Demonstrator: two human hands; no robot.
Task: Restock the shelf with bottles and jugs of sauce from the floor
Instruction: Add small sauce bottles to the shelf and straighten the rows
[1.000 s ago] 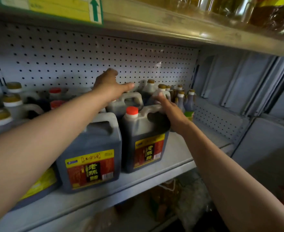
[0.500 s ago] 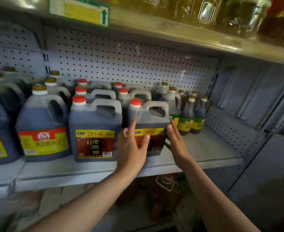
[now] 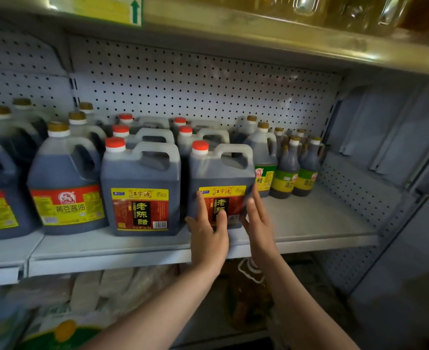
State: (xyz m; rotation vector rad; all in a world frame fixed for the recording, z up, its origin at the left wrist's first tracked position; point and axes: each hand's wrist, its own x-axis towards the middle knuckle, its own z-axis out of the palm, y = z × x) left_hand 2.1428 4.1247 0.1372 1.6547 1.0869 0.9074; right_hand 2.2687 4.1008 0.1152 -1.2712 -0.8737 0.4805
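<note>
- Far left of frame: soy sauce jugs with gold caps sit at the shelf's front edge, red-and-yellow labels out. Looks like a faced row grouped by product.
- Centre-left: a vinegar jug with a red cap, label square to the aisle, more red-capped jugs stacked in depth behind it. It reads as the reference line for the next jug.
- Centre: the task's thing, a second red-capped vinegar jug, stands upright on the shelf, just beside the first one and set slightly further back.
- Left hand: fingers straight and spread, flat against the label face. No wrap, so it is pressing, not gripping. My read: it is steadying or nudging the front.
- Right hand: fingers straight, laid along the jug's right front corner, thumb side hidden. Also a flat press. The two palms bracket the jug, likely to square it.
- Right of centre: green-labelled bottles, smaller, clustered near the back. Bare shelf lies in front of them and to the right, room for more stock.
- Lower shelf below: bagged goods, blurred, can't identify.
</note>
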